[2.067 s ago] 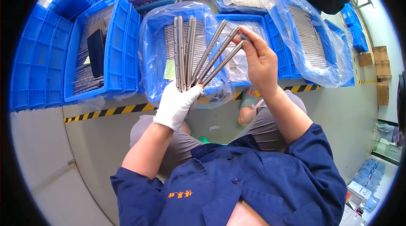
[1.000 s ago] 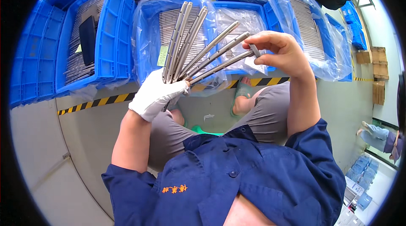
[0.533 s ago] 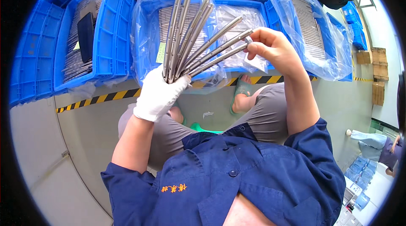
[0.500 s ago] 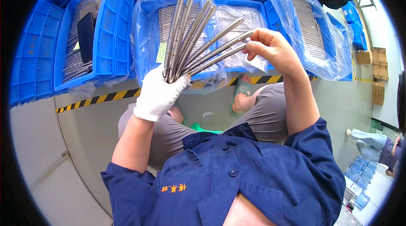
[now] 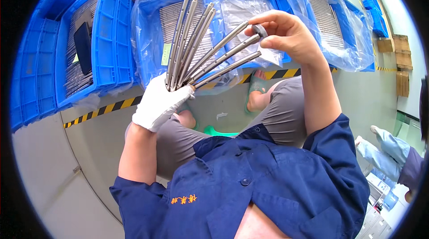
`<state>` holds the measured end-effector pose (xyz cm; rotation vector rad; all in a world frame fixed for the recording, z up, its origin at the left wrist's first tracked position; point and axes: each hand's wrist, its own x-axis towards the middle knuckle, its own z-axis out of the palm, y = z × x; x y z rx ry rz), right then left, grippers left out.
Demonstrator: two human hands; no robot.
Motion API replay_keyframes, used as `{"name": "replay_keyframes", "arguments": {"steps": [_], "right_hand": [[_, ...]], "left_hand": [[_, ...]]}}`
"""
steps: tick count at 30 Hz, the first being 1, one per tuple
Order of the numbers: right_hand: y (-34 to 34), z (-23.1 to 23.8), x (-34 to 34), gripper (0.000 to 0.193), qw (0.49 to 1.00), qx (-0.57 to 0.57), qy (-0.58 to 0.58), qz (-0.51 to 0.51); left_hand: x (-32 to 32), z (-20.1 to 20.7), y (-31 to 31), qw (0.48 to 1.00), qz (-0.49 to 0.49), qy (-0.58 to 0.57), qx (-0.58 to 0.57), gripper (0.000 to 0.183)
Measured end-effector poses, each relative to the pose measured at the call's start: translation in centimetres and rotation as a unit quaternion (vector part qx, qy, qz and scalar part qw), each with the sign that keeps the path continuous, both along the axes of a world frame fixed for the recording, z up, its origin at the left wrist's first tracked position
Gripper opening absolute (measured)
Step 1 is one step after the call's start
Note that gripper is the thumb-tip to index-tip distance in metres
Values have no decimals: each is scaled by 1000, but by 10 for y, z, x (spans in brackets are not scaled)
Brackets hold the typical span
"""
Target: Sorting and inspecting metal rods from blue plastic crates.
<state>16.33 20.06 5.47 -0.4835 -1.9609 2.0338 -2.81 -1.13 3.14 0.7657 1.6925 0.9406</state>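
My left hand (image 5: pixel 158 103), in a white glove, grips the lower ends of several long grey metal rods (image 5: pixel 190 47) that fan upward and to the right. My bare right hand (image 5: pixel 286 33) is at the upper tips of the rightmost rods and pinches a small dark round ring-like part (image 5: pixel 259 30) against the top of one rod. Both hands are held up above my knees, over blue crates.
Blue plastic crates (image 5: pixel 109 38) lined with clear bags (image 5: pixel 147 24) hold rows of metal rods. A black-and-yellow striped line (image 5: pixel 103 109) crosses the grey floor. My sandalled foot (image 5: pixel 257 91) rests near it. Another person's legs in light blue (image 5: pixel 384 147) are at the right edge.
The fan of rods has shifted slightly left and up. My right hand has closed over the rod tips with the small round part at its fingertips.
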Motion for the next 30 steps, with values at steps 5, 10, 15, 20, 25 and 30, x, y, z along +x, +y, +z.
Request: {"name": "replay_keyframes", "arguments": {"steps": [5,10,15,20,25,30], "right_hand": [[2,-3,3,34,998,-18,43,31],[-6,-3,2,37,999,35,-25,-4],[4,-1,10,32,999,29,-31,-26],[4,-11,-3,33,997,-45,-58,-16],[3,-8,-4,32,998,-50,-31,-21],[3,-12,-8,32,995,-15,-100,-11]], "left_hand": [[1,1,2,1000,-12,9,-2,21],[2,0,4,999,-20,44,-15,22],[4,-1,4,997,-32,63,-26,23],[8,-2,2,993,-59,102,20,21],[10,0,2,990,-57,118,44,21],[9,-2,3,986,-79,144,42,24]]}}
